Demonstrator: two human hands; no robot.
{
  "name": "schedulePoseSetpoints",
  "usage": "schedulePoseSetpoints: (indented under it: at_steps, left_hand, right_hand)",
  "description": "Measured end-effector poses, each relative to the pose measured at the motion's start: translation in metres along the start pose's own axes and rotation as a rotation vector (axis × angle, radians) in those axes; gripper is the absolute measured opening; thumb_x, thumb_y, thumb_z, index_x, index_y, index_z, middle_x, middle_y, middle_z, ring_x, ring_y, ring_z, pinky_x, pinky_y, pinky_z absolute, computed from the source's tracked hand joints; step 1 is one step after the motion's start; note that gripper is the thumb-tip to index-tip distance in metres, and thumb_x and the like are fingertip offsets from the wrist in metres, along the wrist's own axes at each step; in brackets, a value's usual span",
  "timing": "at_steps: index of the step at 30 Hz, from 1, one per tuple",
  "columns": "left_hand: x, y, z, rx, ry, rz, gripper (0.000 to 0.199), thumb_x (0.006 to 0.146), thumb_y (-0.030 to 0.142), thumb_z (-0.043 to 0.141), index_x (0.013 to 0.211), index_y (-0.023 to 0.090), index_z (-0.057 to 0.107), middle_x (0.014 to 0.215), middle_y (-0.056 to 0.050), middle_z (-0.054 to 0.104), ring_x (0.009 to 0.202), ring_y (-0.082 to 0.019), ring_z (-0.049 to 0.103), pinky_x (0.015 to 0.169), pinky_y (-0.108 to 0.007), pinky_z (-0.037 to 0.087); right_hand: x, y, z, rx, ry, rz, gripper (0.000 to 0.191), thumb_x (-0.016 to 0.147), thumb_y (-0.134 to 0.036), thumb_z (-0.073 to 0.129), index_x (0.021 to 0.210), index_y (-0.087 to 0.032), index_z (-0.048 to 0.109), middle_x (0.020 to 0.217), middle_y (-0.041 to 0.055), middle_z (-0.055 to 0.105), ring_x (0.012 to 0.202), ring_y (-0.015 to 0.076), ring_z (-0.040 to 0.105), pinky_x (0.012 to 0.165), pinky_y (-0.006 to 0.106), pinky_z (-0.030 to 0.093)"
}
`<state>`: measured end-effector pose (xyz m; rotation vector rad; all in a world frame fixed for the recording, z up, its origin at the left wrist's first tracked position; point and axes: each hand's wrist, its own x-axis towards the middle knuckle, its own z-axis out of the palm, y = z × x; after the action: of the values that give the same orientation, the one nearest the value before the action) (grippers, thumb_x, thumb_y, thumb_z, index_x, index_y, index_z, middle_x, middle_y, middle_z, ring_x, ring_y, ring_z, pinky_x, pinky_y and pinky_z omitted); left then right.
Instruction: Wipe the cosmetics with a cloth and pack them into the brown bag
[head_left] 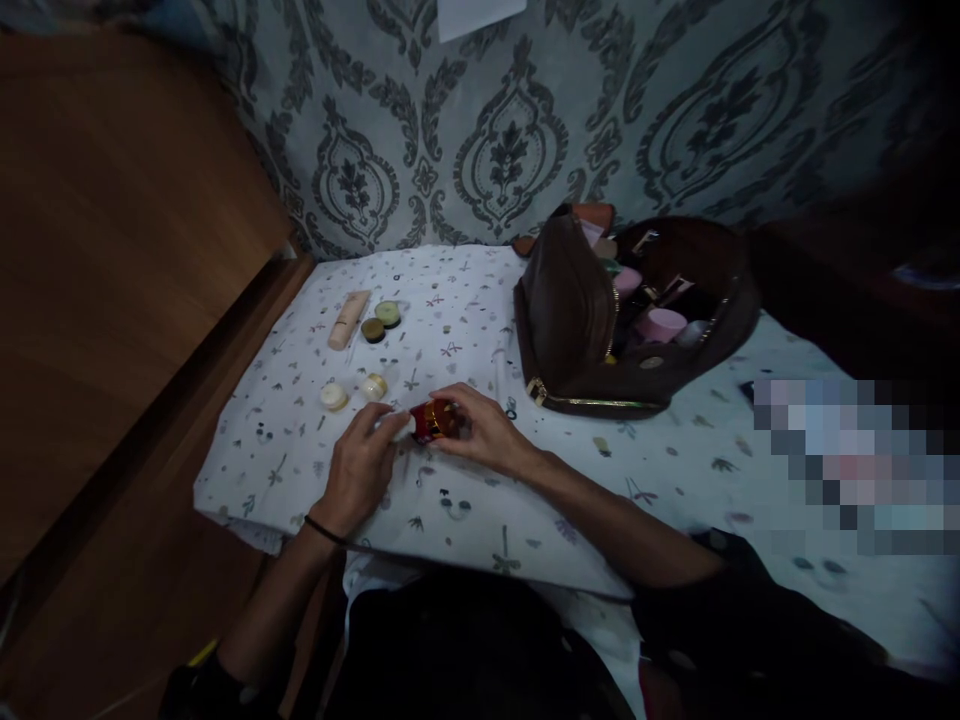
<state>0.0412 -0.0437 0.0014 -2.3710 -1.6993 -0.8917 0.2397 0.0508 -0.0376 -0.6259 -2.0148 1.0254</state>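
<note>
A small red bottle with a shiny gold part (429, 421) lies sideways between my hands, just above the patterned white sheet. My right hand (484, 432) has its fingers wrapped round the gold end. At the red end, the fingertips of my left hand (361, 462) are pressed together; whether they grip the bottle or some small pale thing beside it is too dim to tell. Beyond my left hand stand two small jars with white and gold parts, one (334, 396) left of the other (373, 387). Farther back are a green-topped jar (388, 314), a darker jar (373, 330) and a beige tube (349, 320).
An open brown bag (566, 300) full of cosmetics, a pink-lidded jar (661, 324) among them, stands at the right. Behind the sheet (465, 515) rises a patterned wall (510, 140). Wooden furniture (127, 220) borders the left side. A blurred-out object lies far right.
</note>
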Motion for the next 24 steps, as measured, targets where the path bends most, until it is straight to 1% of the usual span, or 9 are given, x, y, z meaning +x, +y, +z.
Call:
schedulePoseSetpoints:
  at_steps: [3,7,10,14,16,18,21,24]
  left_hand:
    - [0.002,0.006,-0.001,-0.032,0.001,0.011,0.042,0.083,0.0,0.046,0.116,0.021,0.061,0.108,-0.008,0.06,0.099,-0.02,0.06,0.084,-0.031,0.053]
    - [0.009,0.017,0.0,-0.039,0.012,0.041,0.041,0.085,0.001,0.044,0.115,0.022,0.061,0.107,-0.008,0.06,0.101,-0.02,0.06,0.085,-0.032,0.052]
    - [0.012,0.014,0.001,-0.029,0.004,0.037,0.042,0.083,0.0,0.045,0.115,0.021,0.062,0.109,-0.009,0.06,0.102,-0.02,0.059,0.085,-0.032,0.052]
    - [0.012,0.003,0.001,-0.018,-0.006,0.004,0.042,0.083,0.0,0.045,0.116,0.02,0.062,0.108,-0.008,0.06,0.101,-0.02,0.06,0.085,-0.032,0.052]
    - [0.012,0.001,0.003,-0.005,-0.01,0.002,0.04,0.084,0.001,0.044,0.114,0.02,0.062,0.107,-0.008,0.06,0.101,-0.02,0.059,0.085,-0.032,0.052]
    - [0.013,0.003,0.004,0.012,-0.008,0.017,0.039,0.084,0.002,0.044,0.113,0.02,0.063,0.107,-0.008,0.06,0.101,-0.021,0.059,0.084,-0.033,0.053]
    - [0.014,0.012,0.006,0.027,-0.001,0.053,0.038,0.085,0.001,0.044,0.113,0.019,0.062,0.108,-0.009,0.06,0.101,-0.021,0.059,0.085,-0.033,0.053]
    - [0.018,0.023,0.006,0.05,-0.016,0.092,0.038,0.086,0.001,0.043,0.114,0.02,0.061,0.109,-0.009,0.061,0.102,-0.021,0.059,0.084,-0.033,0.054]
  right_hand:
    - [0.0,0.003,0.0,0.005,0.002,-0.001,0.055,0.071,-0.043,0.08,0.118,-0.024,0.061,0.111,0.0104,0.06,0.104,0.0271,0.06,0.09,0.045,0.052]
    - [0.0,0.002,-0.001,0.052,-0.031,0.018,0.054,0.069,-0.044,0.082,0.116,-0.025,0.063,0.108,0.0086,0.061,0.102,0.0265,0.061,0.091,0.044,0.052]
    - [0.0,0.003,-0.001,0.106,-0.037,0.047,0.053,0.069,-0.04,0.083,0.116,-0.025,0.063,0.111,0.008,0.063,0.103,0.0258,0.062,0.089,0.041,0.053]
    - [0.001,0.01,0.001,0.177,0.015,0.104,0.053,0.069,-0.033,0.081,0.117,-0.024,0.06,0.118,0.0079,0.061,0.108,0.0252,0.061,0.086,0.038,0.054]
    - [0.002,0.011,0.001,0.153,0.025,0.114,0.052,0.07,-0.03,0.079,0.117,-0.024,0.058,0.115,0.0068,0.061,0.107,0.0247,0.061,0.088,0.039,0.054]
    - [0.002,0.01,0.0,0.101,0.015,0.093,0.052,0.071,-0.029,0.077,0.117,-0.023,0.056,0.113,0.0066,0.061,0.106,0.0249,0.061,0.088,0.041,0.053]
    - [0.001,0.004,-0.003,0.03,0.011,0.045,0.047,0.075,-0.032,0.075,0.116,-0.021,0.056,0.111,0.008,0.059,0.105,0.0252,0.06,0.09,0.042,0.053]
    - [0.001,-0.001,-0.005,-0.011,0.018,0.014,0.037,0.079,-0.027,0.07,0.114,-0.022,0.058,0.107,0.0077,0.056,0.102,0.0238,0.06,0.089,0.041,0.053]
